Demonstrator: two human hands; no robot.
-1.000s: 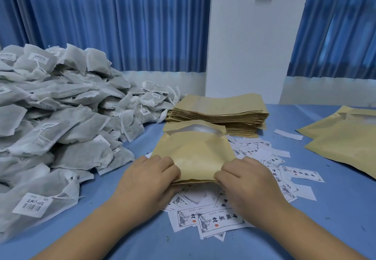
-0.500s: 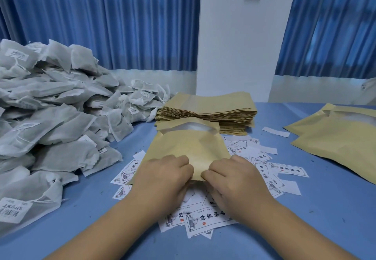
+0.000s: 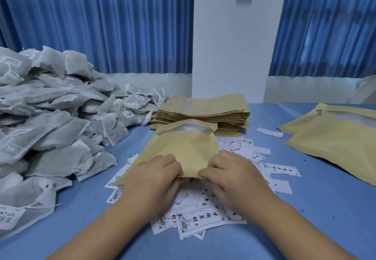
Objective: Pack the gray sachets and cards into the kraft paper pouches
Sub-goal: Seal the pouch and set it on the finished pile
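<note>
A kraft paper pouch (image 3: 183,147) with a clear window near its far end lies in the middle of the blue table, over scattered white printed cards (image 3: 195,219). My left hand (image 3: 152,180) and my right hand (image 3: 230,176) both pinch the pouch's near edge, fingertips close together. A large heap of gray sachets (image 3: 50,121) with white labels fills the left side. Behind the held pouch sits a flat stack of kraft pouches (image 3: 203,111).
Two bulkier kraft pouches (image 3: 335,139) lie at the right on the blue table (image 3: 315,208). A white wall column and blue curtains stand behind the table's far edge. Loose cards spread to the right of my hands.
My hands have slid together along the pouch's near edge, from its two corners to its middle. The view has shifted slightly.
</note>
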